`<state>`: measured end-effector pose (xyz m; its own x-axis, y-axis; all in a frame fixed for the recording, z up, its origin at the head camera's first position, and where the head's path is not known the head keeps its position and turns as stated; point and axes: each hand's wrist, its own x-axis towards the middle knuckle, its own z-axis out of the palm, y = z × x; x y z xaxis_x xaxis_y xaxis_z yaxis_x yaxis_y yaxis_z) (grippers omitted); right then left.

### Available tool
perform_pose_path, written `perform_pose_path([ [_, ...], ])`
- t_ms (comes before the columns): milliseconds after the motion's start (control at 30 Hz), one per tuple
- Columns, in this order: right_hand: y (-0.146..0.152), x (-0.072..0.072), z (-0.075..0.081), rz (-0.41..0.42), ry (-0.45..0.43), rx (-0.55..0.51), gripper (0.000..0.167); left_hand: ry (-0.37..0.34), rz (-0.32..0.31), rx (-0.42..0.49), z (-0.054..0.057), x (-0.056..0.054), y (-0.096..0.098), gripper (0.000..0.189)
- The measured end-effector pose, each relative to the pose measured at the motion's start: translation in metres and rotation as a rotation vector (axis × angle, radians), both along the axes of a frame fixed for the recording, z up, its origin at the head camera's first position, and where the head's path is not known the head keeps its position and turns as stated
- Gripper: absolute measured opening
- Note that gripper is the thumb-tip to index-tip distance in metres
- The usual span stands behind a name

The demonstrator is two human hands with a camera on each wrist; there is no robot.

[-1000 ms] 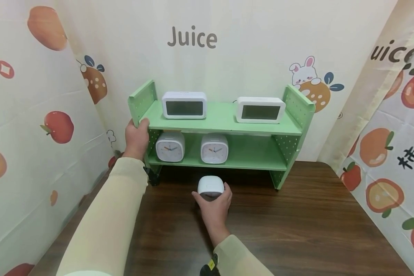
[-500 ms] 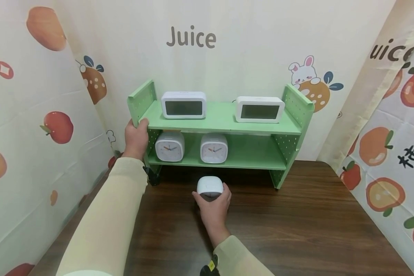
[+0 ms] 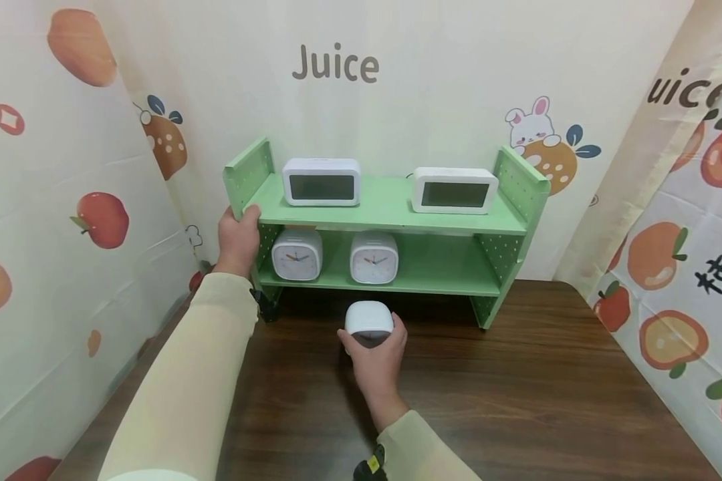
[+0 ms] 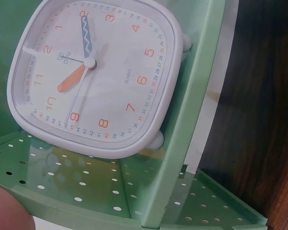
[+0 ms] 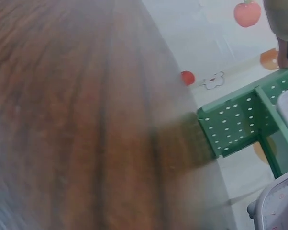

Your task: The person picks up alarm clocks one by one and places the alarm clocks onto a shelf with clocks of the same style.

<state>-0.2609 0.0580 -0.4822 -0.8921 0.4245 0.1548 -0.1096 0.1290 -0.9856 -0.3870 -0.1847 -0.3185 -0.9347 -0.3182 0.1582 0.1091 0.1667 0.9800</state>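
Note:
My left hand (image 3: 238, 242) grips the left upright of a green two-tier shelf (image 3: 445, 260), thumb on the front edge. Two white analog alarm clocks, a left one (image 3: 297, 255) and a middle one (image 3: 374, 258), stand on its lower tier. One of them, a clock (image 4: 98, 96), fills much of the left wrist view. In front of the shelf my right hand (image 3: 378, 364) holds a third white alarm clock (image 3: 369, 316) between thumb and fingers, its dial tilted toward me and partly hidden. Part of a clock (image 5: 280, 206) shows at the right wrist view's lower right.
Two white digital clocks, a left one (image 3: 321, 182) and a right one (image 3: 454, 191), stand on the upper tier. The shelf rests on a dark wooden table (image 3: 517, 401). A fruit-printed curtain (image 3: 445, 80) hangs behind and at both sides.
My right hand and the clock it holds have moved slightly up and right in the head view. The left hand keeps its grip on the shelf.

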Motion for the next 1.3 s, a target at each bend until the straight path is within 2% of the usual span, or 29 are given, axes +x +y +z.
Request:
perform_pose_path([
  [233, 0.02, 0.006, 0.011, 0.014, -0.039, -0.006, 0.106, -0.007, -0.006, -0.011, -0.002, -0.001, 0.002, 0.065],
  [600, 0.044, 0.014, 0.018, 0.025, -0.017, 0.01, 0.108, -0.025, 0.0, -0.01, -0.002, 0.002, 0.001, 0.066],
  [867, 0.068, 0.013, 0.04, 0.08, -0.012, 0.027, 0.109, -0.007, 0.003, -0.02, 0.001, 0.003, 0.001, 0.065],
  [1100, 0.085, 0.016, 0.054, 0.08, -0.045, 0.023, 0.108, -0.002, -0.009, -0.015, 0.003, 0.005, 0.002, 0.065],
  [1300, 0.103, 0.017, 0.072, 0.065, -0.029, 0.029, 0.107, -0.004, -0.013, -0.005, 0.005, 0.006, 0.003, 0.064],
])
